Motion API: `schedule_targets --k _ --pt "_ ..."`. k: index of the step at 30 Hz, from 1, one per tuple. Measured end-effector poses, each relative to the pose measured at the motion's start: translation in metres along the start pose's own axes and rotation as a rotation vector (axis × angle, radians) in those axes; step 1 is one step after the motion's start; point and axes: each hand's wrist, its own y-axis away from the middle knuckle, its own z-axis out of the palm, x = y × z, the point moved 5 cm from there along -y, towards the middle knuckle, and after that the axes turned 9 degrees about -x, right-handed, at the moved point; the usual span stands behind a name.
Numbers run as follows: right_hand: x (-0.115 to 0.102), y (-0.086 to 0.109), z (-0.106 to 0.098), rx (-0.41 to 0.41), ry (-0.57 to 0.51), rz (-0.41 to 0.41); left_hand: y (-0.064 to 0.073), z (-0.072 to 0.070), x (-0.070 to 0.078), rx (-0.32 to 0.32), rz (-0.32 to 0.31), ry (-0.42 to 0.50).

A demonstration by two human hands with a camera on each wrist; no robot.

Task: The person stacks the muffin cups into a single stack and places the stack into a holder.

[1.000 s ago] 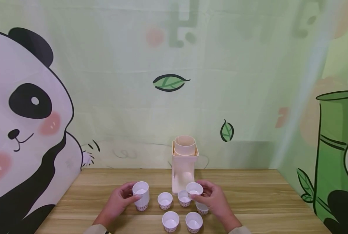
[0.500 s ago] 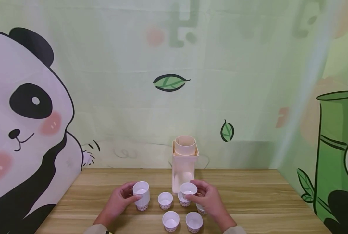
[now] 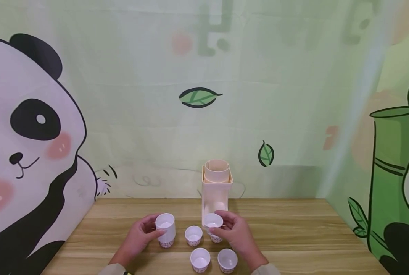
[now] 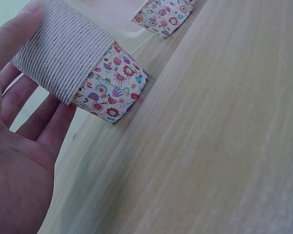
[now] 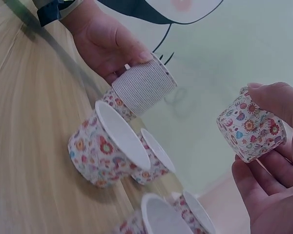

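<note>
Cups (image 3: 167,227) in both hands (image 3: 137,235)

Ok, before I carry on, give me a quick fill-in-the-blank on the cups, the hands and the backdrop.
The left hand holds a stack of cups whose open end faces ____.
The number of cups held by the right hand is ____.
Inside, the standing cups are plain ____.
The big animal drawn on the backdrop's left side is a ____.

Missing words: up; one; white; panda.
</note>
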Motion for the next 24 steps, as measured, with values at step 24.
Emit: schedule_targets --k 24 --pt "0.002 -0.024 0.042 -0.086 -0.065 -0.034 0.000 0.000 -0.003 -0.005 0.014 0.008"
